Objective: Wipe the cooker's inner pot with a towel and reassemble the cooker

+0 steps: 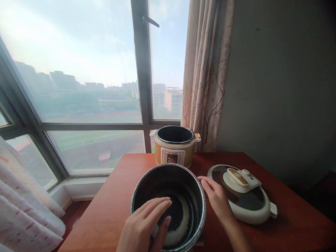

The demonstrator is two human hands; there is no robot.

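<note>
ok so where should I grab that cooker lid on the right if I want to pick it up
Grip the lid by the raised handle on its top, coming straight down from above with the right hand, which is already beside it. The lid lies flat on the table, handle up, and its wide, low dome probably gives fingers little else to close on.

One dark inner pot [168, 206] stands near on the worktop [110, 210]. One yellow cooker body [175, 146] stands far behind it. One white lid [243, 194] lies to the right. Two hands show: left hand [144, 227], right hand [216, 199]. One curtain [207, 70] hangs far right.
</note>
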